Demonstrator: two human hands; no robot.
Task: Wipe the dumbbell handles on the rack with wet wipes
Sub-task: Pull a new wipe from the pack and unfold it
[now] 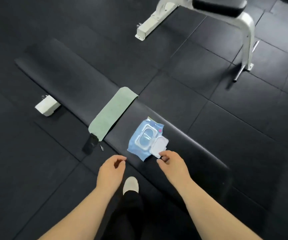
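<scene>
Black rubber floor (226, 110); padded worktop (183, 144) carries towel (113, 113) and wipes pack (145, 137), lid (158, 145) flipped open. Right hand (172, 163) pinches lid edge; left hand (111, 168) loosely curled, holding nothing, near worktop edge.

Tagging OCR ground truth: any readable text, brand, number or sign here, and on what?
None legible.
Blue plastic wet-wipe pack: a small pink mark and coloured specks at its far edge, too blurred to read.
Green towel, black padded bench, white-framed bench: no lettering visible.
</scene>
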